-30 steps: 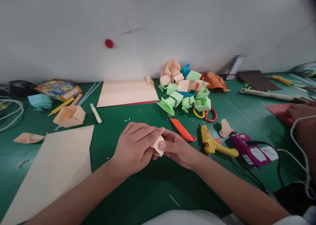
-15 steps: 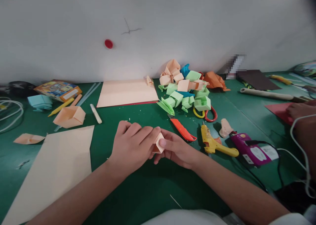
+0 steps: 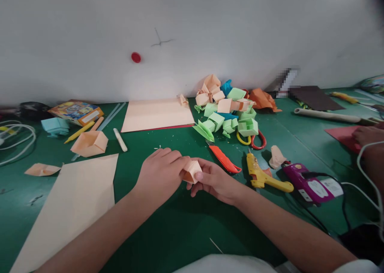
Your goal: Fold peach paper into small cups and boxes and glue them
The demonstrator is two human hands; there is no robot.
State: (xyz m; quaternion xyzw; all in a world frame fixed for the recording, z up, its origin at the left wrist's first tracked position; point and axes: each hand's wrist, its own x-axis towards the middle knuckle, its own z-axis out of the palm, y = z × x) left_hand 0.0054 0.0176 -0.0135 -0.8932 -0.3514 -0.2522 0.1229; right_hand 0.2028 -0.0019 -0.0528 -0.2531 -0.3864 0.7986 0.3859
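Note:
A small peach folded paper box [image 3: 193,171] is held between my two hands above the green table, its hollow side facing me. My right hand [image 3: 214,180] grips it from the right, with the thumb pressed on its near edge. From the left, my left hand [image 3: 163,170] has its fingers closed on the box's left side; the fingertips are partly hidden. Just beyond the hands lies an orange utility knife [image 3: 224,159]. To the right of them is a yellow glue gun [image 3: 265,173].
Behind sits a heap of green and peach paper boxes [image 3: 225,109] beside scissors [image 3: 258,140]. On the left are a larger peach box [image 3: 90,143], a cream sheet [image 3: 72,201] and a white stick [image 3: 120,140]. A purple power strip [image 3: 310,183] and another person's hand [image 3: 369,135] are at right.
My left hand has shifted slightly left and down along the box, so more of the paper box shows. My right hand still holds it. The whole view has tilted a little.

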